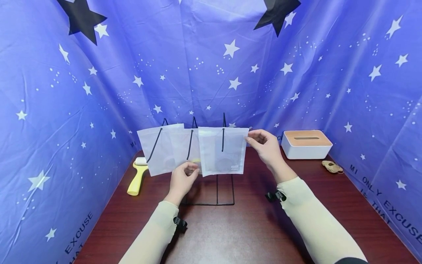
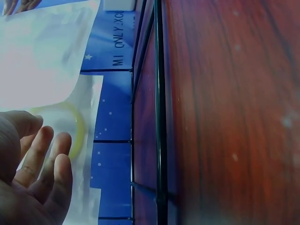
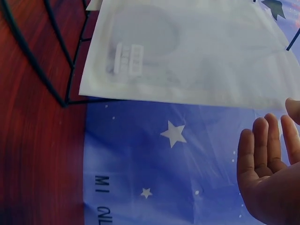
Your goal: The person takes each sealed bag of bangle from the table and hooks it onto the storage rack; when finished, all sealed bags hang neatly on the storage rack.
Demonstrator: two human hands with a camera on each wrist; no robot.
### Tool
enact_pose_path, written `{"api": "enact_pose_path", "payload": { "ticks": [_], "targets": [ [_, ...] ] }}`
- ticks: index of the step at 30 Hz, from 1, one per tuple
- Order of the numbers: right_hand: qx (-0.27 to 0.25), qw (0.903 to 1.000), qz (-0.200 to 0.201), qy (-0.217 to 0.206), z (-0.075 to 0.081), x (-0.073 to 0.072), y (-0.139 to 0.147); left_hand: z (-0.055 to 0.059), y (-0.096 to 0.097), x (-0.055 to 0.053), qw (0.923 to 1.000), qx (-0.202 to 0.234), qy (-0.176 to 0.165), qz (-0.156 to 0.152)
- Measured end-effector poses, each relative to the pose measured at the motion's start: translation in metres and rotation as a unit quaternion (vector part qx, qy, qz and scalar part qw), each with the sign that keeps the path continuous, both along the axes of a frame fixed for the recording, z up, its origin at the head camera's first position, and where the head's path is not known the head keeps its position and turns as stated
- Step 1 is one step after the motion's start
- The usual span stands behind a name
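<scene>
Three frosted white pouches hang from black hooks of a wire rack. The right pouch has a small printed label low on its front. Thumb and forefinger of my right hand pinch its upper right corner. My left hand is by the lower edge of the middle pouch, its fingers loosely bent and apart, with nothing visibly held. In the left wrist view, a yellow ring shape shows through the middle pouch, behind that hand. The left pouch hangs tilted and overlaps the middle one.
A yellow-handled lint roller lies left of the rack on the dark red wooden table. At the back right stand a white tissue box with a wooden lid and a small beige object. Star-patterned blue curtains surround the table.
</scene>
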State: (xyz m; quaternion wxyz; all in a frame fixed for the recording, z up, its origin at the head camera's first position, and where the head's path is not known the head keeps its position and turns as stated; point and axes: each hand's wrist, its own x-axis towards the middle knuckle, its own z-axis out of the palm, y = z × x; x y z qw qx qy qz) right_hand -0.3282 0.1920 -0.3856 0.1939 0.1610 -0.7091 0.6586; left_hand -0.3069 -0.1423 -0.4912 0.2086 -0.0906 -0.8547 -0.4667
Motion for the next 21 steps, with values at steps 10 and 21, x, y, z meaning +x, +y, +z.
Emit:
{"api": "enact_pose_path", "payload": {
  "ticks": [10,21],
  "targets": [
    [0.053,0.9986,0.000,0.009,-0.018,0.016,0.028,0.003,-0.018,0.014,0.9999,-0.012,0.004,-0.008],
    [0.154,0.9873,-0.041,-0.001,-0.049,0.053,0.069,-0.002,-0.060,0.042,0.9953,-0.084,0.021,-0.043]
  ]
}}
